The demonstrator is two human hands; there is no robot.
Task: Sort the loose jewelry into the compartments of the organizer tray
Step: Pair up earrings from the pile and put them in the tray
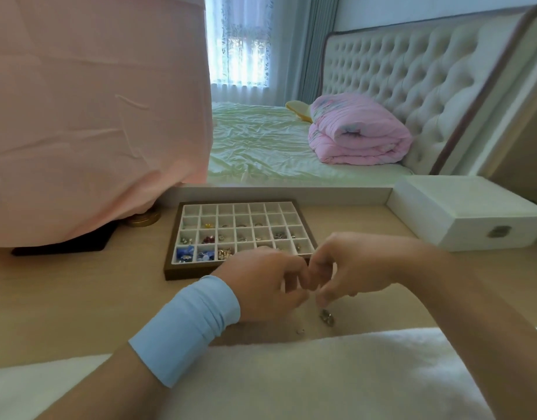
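Loose jewelry lay on the table just beside our right hand, nearer to it than to our left hand | both hands curled, fingertips meeting; whether they pinched something we could not tell | organizer tray just behind the hands

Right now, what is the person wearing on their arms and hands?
A wide, light-blue fabric wristband, slightly creased, wraps the wrist behind the left hand. The right hand and its forearm are bare: no sleeve, band or watch shows. No gloves; the picture is too blurred to tell about rings.
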